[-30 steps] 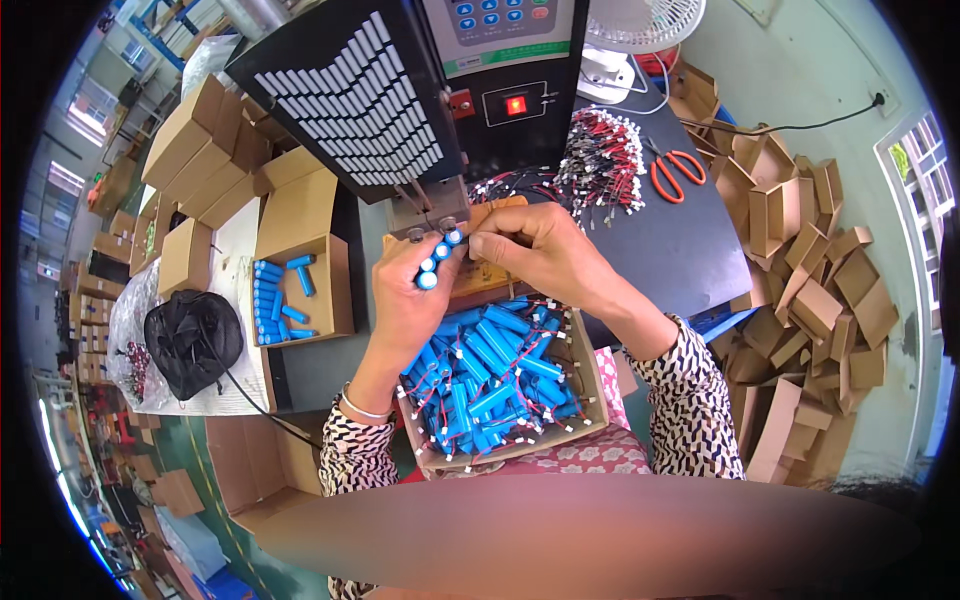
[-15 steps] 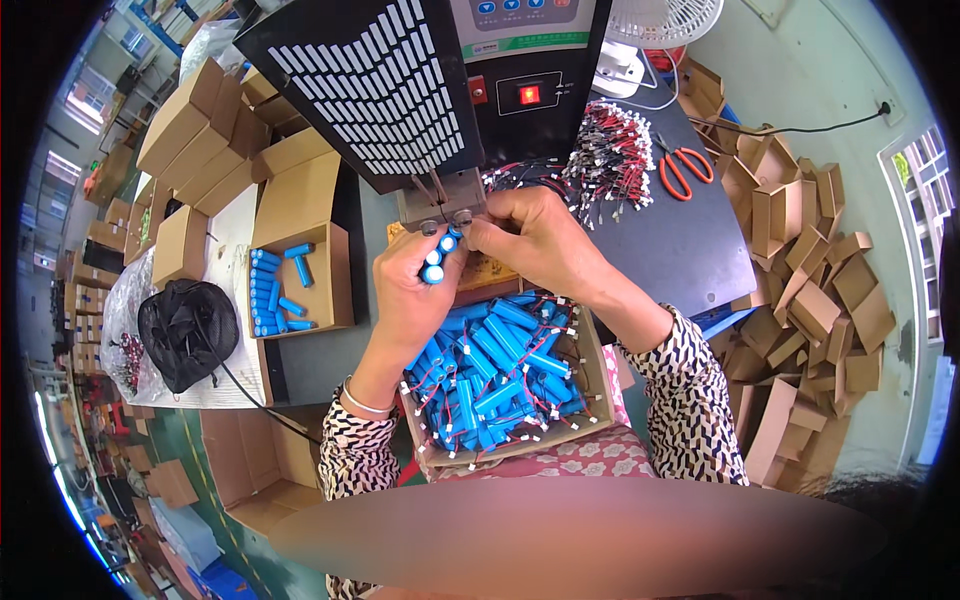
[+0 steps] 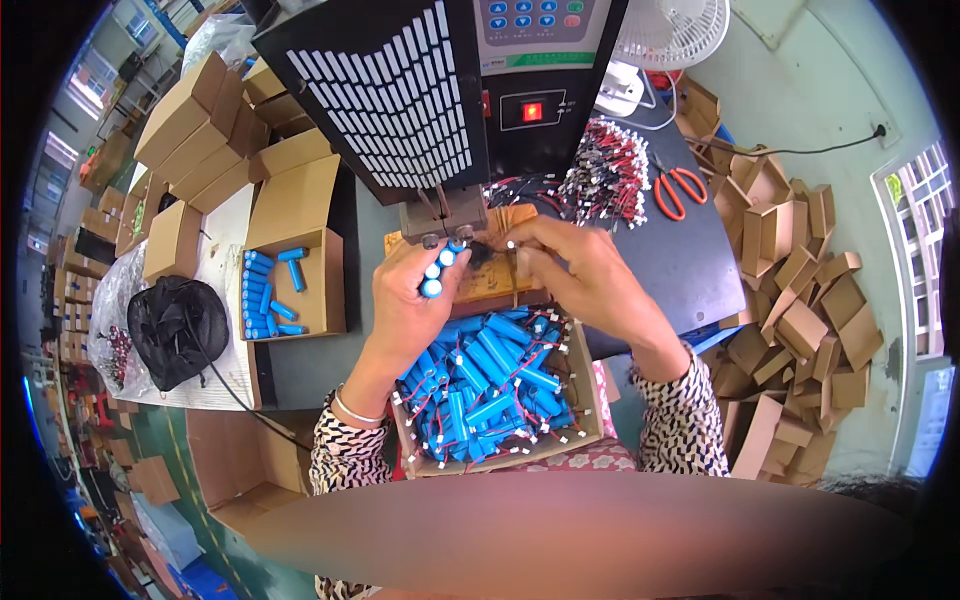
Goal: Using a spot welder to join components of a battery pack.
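Observation:
My left hand (image 3: 407, 300) is closed around several blue cylindrical batteries (image 3: 433, 271), their white ends facing me. It holds them directly beneath the electrode tips (image 3: 447, 238) of a black spot welder (image 3: 543, 150). To the right, my right hand (image 3: 598, 280) is closed in a pinch, with a small white plug (image 3: 511, 244) showing at the fingertips; any wire on it is hard to make out. Under both hands, close to my body, a cardboard box (image 3: 588, 385) holds a heap of blue batteries (image 3: 490, 365) with red and black leads and white plugs.
An open carton (image 3: 335, 290) with loose blue batteries stands left, near a black mesh bag (image 3: 180, 330). Right of the welder lie a pile of wire leads (image 3: 605, 175), orange-handled scissors (image 3: 680, 192) and a white fan (image 3: 668, 35). Empty cardboard boxes (image 3: 800, 270) are heaped far right.
My right hand has drawn away from the electrodes to the right, and the white plug now shows at its fingers. My left hand stays under the tips with the batteries. The view shifted slightly.

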Action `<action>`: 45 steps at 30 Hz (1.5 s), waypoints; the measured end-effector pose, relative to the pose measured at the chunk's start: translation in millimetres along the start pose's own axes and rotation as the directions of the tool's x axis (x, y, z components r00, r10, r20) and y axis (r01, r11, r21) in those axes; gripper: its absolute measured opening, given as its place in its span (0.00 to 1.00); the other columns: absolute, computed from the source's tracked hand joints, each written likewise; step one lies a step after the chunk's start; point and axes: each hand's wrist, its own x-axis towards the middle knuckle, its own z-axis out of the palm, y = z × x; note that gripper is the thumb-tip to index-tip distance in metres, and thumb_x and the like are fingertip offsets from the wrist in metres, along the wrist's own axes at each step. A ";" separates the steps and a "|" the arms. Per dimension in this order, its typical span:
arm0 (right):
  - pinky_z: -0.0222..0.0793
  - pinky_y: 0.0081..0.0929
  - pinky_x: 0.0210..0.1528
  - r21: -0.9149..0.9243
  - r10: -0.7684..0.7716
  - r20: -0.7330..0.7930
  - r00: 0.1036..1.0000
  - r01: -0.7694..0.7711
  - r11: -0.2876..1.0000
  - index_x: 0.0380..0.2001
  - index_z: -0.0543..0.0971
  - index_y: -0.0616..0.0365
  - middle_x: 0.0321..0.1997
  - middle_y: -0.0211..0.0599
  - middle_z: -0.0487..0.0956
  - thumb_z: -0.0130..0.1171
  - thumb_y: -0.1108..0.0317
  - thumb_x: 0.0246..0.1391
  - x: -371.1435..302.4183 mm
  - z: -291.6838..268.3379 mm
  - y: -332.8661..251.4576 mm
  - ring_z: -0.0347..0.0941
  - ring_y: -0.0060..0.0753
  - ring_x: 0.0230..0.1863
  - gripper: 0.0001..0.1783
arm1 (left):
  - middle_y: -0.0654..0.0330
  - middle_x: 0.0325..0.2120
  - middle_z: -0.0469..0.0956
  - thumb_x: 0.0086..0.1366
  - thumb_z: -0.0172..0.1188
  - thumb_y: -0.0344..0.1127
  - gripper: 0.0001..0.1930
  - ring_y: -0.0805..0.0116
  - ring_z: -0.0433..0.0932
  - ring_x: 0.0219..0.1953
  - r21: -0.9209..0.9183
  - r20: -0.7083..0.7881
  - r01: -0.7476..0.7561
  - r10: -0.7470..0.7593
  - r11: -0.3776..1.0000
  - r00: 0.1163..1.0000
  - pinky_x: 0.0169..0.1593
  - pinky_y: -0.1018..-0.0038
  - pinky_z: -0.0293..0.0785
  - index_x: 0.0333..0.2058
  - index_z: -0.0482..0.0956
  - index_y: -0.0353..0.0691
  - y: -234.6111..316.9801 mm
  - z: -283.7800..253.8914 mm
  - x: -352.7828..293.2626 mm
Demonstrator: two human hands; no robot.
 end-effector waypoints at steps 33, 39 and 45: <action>0.58 0.14 0.19 0.302 0.192 0.133 0.972 -0.224 0.927 0.33 0.74 0.64 0.22 0.22 0.70 0.53 0.70 0.59 8.9 21.1 -8.2 0.63 0.10 0.19 0.07 | 0.53 0.28 0.78 0.49 0.65 0.22 0.11 0.53 0.76 0.28 0.038 0.024 -0.072 0.071 0.997 0.997 0.31 0.67 0.71 0.34 0.79 0.37 10.4 -4.9 7.2; 0.59 0.26 0.20 0.277 0.088 -0.032 0.996 -0.076 0.958 0.26 0.75 0.68 0.16 0.38 0.71 0.56 0.71 0.51 25.8 37.6 8.8 0.63 0.19 0.18 0.09 | 0.54 0.27 0.77 0.48 0.64 0.21 0.12 0.53 0.75 0.27 0.030 -0.027 -0.102 0.103 0.994 0.994 0.30 0.66 0.71 0.34 0.79 0.39 10.9 -4.9 7.9; 0.58 0.26 0.20 0.278 0.056 -0.057 0.997 -0.039 0.960 0.26 0.75 0.70 0.14 0.38 0.69 0.55 0.70 0.51 30.5 39.7 7.0 0.60 0.18 0.17 0.10 | 0.55 0.26 0.76 0.47 0.64 0.20 0.13 0.53 0.75 0.27 0.030 -0.024 -0.097 0.098 0.995 0.995 0.29 0.66 0.70 0.34 0.79 0.40 7.7 -4.7 6.6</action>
